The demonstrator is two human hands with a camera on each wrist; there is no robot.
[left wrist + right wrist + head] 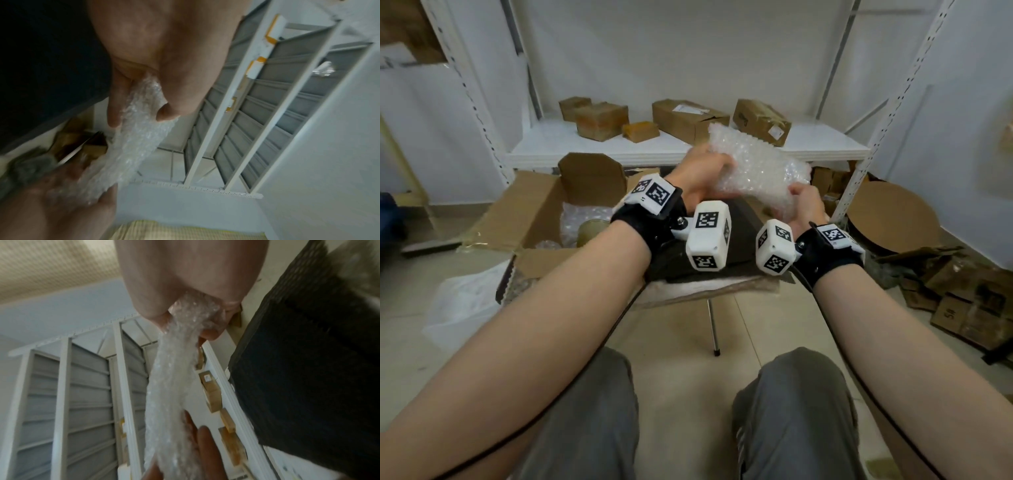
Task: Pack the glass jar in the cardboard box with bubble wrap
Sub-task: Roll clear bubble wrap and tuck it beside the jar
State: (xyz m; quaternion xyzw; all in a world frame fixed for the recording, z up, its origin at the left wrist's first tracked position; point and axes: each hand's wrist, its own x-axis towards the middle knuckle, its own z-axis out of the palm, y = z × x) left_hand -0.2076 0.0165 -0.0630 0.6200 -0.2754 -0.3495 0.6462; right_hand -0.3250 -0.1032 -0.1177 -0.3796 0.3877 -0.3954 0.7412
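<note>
Both hands [748, 186] grip bubble wrap [760, 168] (crumpled); jar [592, 233] boxed.

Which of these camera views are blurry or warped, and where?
Head view: mostly sharp, with shelf posts bowing at the edges; the clear bubble wrap sheet reads crisply. Left wrist view: the right hand is smeared. Right wrist view: soft throughout, the left hand blurred.

Two hands are showing, the left hand [700, 171] and right hand [806, 205]. One sheet of bubble wrap [760, 168] is showing, one open cardboard box [534, 202], one glass jar [590, 231], and five closed boxes [688, 118] are sitting on one shelf [551, 149].
</note>
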